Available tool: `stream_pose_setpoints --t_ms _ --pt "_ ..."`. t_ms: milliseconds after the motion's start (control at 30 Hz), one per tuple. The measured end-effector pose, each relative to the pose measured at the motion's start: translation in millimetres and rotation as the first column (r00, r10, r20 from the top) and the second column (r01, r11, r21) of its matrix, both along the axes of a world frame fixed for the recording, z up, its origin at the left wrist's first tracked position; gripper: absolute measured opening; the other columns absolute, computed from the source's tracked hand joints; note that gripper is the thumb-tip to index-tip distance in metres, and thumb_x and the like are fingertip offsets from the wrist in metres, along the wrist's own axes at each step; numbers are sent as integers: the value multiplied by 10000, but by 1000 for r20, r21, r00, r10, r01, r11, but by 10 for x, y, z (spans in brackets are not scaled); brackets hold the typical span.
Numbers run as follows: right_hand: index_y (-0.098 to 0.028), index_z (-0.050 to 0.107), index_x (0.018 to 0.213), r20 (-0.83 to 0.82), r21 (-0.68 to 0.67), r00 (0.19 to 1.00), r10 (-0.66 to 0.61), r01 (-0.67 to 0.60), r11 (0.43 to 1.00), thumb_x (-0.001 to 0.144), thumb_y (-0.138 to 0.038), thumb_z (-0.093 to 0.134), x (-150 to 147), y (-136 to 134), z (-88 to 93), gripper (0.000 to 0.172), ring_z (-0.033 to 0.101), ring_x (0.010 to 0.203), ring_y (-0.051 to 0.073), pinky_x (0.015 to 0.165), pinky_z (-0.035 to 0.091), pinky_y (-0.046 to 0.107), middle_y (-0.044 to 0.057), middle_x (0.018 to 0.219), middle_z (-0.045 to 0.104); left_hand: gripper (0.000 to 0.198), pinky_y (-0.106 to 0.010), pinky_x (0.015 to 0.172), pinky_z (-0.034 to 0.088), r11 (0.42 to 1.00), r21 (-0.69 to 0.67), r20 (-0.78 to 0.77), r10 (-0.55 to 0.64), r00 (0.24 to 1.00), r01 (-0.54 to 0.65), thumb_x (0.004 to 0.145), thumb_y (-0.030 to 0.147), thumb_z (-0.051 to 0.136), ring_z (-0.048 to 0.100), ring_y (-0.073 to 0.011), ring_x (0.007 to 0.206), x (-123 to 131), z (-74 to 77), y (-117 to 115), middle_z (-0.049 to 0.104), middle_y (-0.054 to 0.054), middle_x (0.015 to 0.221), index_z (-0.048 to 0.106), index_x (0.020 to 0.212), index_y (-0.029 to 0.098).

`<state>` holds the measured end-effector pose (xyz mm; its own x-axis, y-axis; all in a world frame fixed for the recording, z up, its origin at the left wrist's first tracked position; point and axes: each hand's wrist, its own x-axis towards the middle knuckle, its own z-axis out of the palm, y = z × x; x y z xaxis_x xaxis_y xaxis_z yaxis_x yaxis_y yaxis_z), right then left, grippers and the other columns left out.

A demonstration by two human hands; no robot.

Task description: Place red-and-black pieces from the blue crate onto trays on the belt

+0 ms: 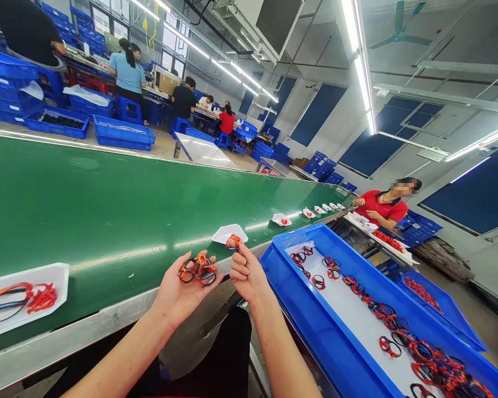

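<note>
My left hand [178, 296] is turned palm up over the near edge of the belt. Several red-and-black ring-shaped pieces [198, 271] rest in it, cradled by the fingers. Beside it, my right hand [249, 273] pinches one more red-and-black ring-shaped piece [233, 241] between thumb and forefinger. Just behind that piece, a white tray [226, 233] sits on the green conveyor belt [149, 204]; part of the tray is hidden. At the left, a larger-looking white tray [60, 279] holds a ring-shaped piece and a bundle of red strips [42, 297].
A blue bin [315, 309] with many similar ring pieces on white lining stands at my right. Farther along the belt, small white trays [281, 220] carry red bits. A co-worker in red [384, 207] sits at the far end. Blue crates [122, 134] stand beyond the belt.
</note>
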<state>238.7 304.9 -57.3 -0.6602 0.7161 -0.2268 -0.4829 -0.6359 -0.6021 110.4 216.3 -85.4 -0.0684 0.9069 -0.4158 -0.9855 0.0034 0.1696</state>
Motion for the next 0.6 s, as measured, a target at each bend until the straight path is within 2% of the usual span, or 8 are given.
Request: stream_pose_setpoints --t_ms 267,400,533,600 --pt "-140 619 905 73 74 997 -32 26 997 850 -290 582 -36 -13 -85 163 172 322 -7 295 163 88 -107 479 374 249 -525 844 509 1000 -1 -10 10 1000 -10 804 283 576 646 -251 883 5 -6 1 634 -145 1041 624 997 134" --pt "-146 639 927 123 142 991 -56 38 989 808 -335 628 -16 -140 -72 223 166 340 -6 310 146 98 -100 491 375 245 -526 834 516 1000 -4 -37 0 999 0 809 285 561 648 -256 882 -29 -5 -34 642 -153 1024 625 985 127" --pt "-147 662 946 208 258 963 -172 115 959 814 -395 606 333 -479 -147 285 225 377 -1 326 136 117 -46 608 472 249 -524 811 537 999 -18 -86 -28 996 27 833 276 501 643 -271 932 6 69 -131 656 -145 1024 616 1002 134" --pt "-140 674 922 250 237 940 -232 173 956 806 -384 616 619 -701 -256 276 277 417 7 337 151 121 -18 682 496 261 -518 815 546 999 -27 -117 -46 992 43 834 284 494 633 -281 976 71 128 -161 669 -121 1016 602 1030 149"
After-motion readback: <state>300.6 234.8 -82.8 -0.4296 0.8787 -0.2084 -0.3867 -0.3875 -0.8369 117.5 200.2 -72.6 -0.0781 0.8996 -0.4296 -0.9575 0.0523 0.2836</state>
